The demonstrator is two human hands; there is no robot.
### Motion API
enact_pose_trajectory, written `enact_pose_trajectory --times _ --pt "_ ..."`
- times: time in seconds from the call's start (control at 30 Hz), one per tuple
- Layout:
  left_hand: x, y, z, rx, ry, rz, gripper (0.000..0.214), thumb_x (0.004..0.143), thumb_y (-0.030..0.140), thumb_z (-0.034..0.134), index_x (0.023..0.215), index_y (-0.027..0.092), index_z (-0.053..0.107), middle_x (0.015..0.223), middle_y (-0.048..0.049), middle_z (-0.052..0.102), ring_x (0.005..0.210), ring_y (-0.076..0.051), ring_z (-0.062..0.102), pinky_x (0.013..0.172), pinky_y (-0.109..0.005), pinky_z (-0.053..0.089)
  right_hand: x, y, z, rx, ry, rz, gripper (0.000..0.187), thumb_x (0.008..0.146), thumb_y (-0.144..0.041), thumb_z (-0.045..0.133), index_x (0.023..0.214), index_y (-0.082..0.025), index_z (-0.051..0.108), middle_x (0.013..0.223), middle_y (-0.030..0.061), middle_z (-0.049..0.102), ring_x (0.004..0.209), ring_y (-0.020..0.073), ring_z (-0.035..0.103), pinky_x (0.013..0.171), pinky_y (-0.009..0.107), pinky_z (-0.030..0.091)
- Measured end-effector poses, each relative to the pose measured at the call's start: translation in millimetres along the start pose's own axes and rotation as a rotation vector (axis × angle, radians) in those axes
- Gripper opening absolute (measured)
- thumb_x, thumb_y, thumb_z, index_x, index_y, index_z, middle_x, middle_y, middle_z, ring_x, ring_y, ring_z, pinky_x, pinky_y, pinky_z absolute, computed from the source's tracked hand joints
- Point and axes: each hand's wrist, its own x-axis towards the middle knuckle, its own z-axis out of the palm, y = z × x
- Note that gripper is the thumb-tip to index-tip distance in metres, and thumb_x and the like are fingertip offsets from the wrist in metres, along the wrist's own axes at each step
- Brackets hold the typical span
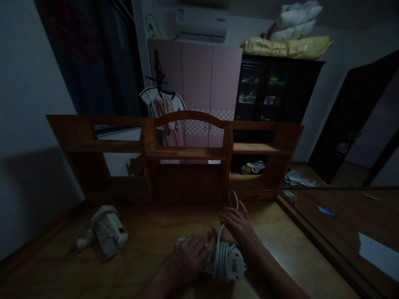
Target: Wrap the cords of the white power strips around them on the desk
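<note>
A white power strip [236,265] lies on the wooden desktop [149,232], with several turns of its white cord [221,262] wound around one end. My left hand [191,254] grips the strip's other end, fingers curled over the top. Just beyond the windings, my right hand [238,222] is closed on the free run of cord, and a loop of it rises above the fingers. Farther left rests a second white block [109,234] that looks like another power strip, its cord bundled around it and a plug at the end.
A wooden shelf unit [187,154] stands along the back of the desktop. To the right, beyond the raised edge, a brown surface carries a white sheet of paper [378,253] and a blue card [326,211]. A wall [28,174] borders the left side.
</note>
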Motion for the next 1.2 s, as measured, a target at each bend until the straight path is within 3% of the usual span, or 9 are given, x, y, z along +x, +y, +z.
enact_pose_trajectory --times 0.13,0.27,0.37,0.47,0.6,0.73,0.97,1.07,1.2 --pt "-0.7 -1.4 7.0 -0.052 0.017 -0.284 0.082 0.068 0.012 0.053 0.144 0.020 0.024 0.128 -0.0113 0.054 0.113 -0.027 0.051 0.098 -0.042 0.039 -3.8 4.0 -12.0 0.033 0.099 0.137 0.041 0.095 -0.023 0.045 0.136 -0.024 0.044 0.103 0.0071 0.066 0.098 0.0209 0.060 0.090 0.040 0.046" --pt "-1.9 -13.1 14.2 -0.089 0.127 -0.630 0.078 0.071 0.015 0.051 0.144 0.022 0.024 0.132 -0.0101 0.050 0.118 -0.027 0.048 0.098 -0.039 0.038 -6.8 8.5 -21.8 0.094 0.179 0.231 0.035 0.094 -0.024 0.045 0.127 -0.023 0.054 0.091 0.0068 0.067 0.079 0.0186 0.061 0.074 0.032 0.048" --pt "-2.0 -26.4 14.7 -0.128 0.177 -0.889 0.068 0.078 0.025 0.051 0.142 0.021 0.027 0.136 -0.0126 0.046 0.111 -0.028 0.054 0.088 -0.037 0.043 -3.8 2.1 -24.6 0.291 0.025 0.307 0.029 0.089 -0.030 0.053 0.116 -0.023 0.062 0.085 0.0040 0.067 0.065 0.0147 0.059 0.063 0.026 0.047" --pt "-1.9 -36.1 14.4 -0.188 0.215 -1.015 0.068 0.080 0.030 0.052 0.142 0.020 0.027 0.135 -0.0132 0.046 0.107 -0.027 0.057 0.084 -0.035 0.045 1.7 -9.9 -26.5 0.516 -0.193 0.371 0.028 0.084 -0.040 0.060 0.104 -0.022 0.069 0.079 0.0021 0.068 0.064 0.0146 0.059 0.058 0.023 0.045" --pt "-1.2 -35.0 13.3 -0.227 0.261 -0.986 0.073 0.078 0.025 0.055 0.143 0.024 0.024 0.136 -0.0102 0.045 0.111 -0.025 0.054 0.088 -0.033 0.044 4.5 -20.0 -28.8 0.649 -0.366 0.361 0.028 0.089 -0.039 0.054 0.099 -0.021 0.072 0.091 0.0046 0.071 0.080 0.0182 0.065 0.068 0.024 0.046" --pt "-0.8 -25.1 5.5 -0.182 0.284 -0.847 0.077 0.079 0.022 0.054 0.146 0.030 0.017 0.134 -0.0084 0.045 0.113 -0.027 0.052 0.092 -0.037 0.042 -1.8 -19.4 -23.4 0.417 -0.391 0.289 0.022 0.089 -0.027 0.051 0.088 -0.021 0.072 0.084 0.0043 0.072 0.077 0.0189 0.066 0.068 0.025 0.045" --pt "-2.7 -17.0 -11.4 -0.169 0.253 -0.470 0.076 0.083 0.036 0.053 0.147 0.025 0.014 0.118 -0.0117 0.052 0.099 -0.026 0.054 0.087 -0.039 0.045 -15.3 5.9 8.3 0.089 -0.157 0.377 0.018 0.091 -0.026 0.044 0.093 -0.019 0.060 0.075 0.0052 0.068 0.063 0.0183 0.062 0.055 0.025 0.040" --pt "-1.6 -16.1 -11.2 -0.144 0.231 -0.429 0.075 0.084 0.036 0.051 0.148 0.024 0.013 0.117 -0.0120 0.053 0.099 -0.027 0.054 0.088 -0.041 0.044 -16.8 17.2 12.9 0.083 0.017 0.443 0.021 0.096 -0.033 0.037 0.094 -0.019 0.053 0.074 0.0044 0.065 0.060 0.0176 0.060 0.055 0.026 0.040" --pt "-1.8 -18.4 -4.5 -0.155 0.221 -0.496 0.079 0.083 0.032 0.053 0.148 0.022 0.009 0.119 -0.0119 0.054 0.102 -0.026 0.054 0.091 -0.040 0.043 -12.8 16.1 3.7 0.119 0.199 0.555 0.023 0.097 -0.038 0.036 0.094 -0.020 0.051 0.079 0.0048 0.064 0.065 0.0188 0.061 0.059 0.027 0.043"
